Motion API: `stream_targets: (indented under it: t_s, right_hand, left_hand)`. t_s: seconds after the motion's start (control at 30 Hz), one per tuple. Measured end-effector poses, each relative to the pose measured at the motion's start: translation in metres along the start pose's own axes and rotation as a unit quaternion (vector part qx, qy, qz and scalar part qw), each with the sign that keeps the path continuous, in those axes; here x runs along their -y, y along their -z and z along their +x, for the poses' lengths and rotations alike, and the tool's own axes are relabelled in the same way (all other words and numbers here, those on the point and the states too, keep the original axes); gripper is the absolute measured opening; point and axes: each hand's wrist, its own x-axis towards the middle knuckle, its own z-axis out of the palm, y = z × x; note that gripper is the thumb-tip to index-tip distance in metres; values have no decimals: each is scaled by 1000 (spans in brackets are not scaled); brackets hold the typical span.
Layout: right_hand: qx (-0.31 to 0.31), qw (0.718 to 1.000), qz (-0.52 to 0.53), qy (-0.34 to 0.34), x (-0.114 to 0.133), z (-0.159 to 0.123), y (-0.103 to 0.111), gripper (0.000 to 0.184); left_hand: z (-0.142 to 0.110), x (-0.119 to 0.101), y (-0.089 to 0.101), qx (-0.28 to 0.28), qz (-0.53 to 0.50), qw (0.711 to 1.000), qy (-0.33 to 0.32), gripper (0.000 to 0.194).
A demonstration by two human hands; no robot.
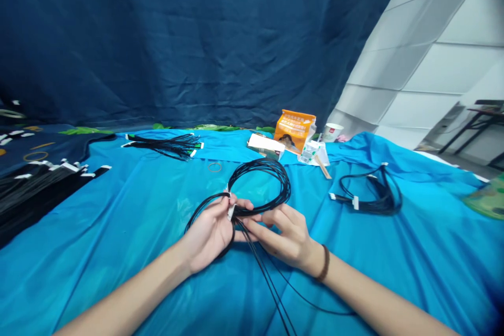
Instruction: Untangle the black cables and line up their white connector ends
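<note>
A coil of thin black cable (285, 181) is held up between my two hands, above the blue cloth (157, 273). My left hand (210, 228) is closed around the gathered part of it, thumb pressed near a white connector (231, 212). A second loop of black cable hangs around that hand. My right hand (287, 233) pinches the cables just right of the connector, fingers bent. Several loose cable strands (268, 281) run down from between the hands toward the front edge of the view. What lies inside the fingers is partly hidden.
A coiled cable bundle (374, 199) lies at right, a straight bundle (169, 144) at back left. More cables (35, 189) lie at far left. A rubber band (214, 167), an open box (265, 146), an orange bag (295, 131) and a paper cup (332, 132) stand or lie farther back.
</note>
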Motion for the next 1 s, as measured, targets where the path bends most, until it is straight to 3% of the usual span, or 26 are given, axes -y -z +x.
stream_targets:
  t_s: [0.4, 0.67, 1.0]
  right_hand:
    - [-22, 999, 33, -26, 5, 2, 5, 16]
    - [-23, 995, 64, -68, 7, 3, 6, 20]
    - [-39, 996, 42, -72, 12, 9, 11, 14]
  left_hand:
    - [-2, 0, 0, 62, 14, 998, -7, 19]
    - [-1, 1, 1, 60, 3, 998, -10, 15]
    - [-3, 1, -6, 36, 16, 999, 2, 12]
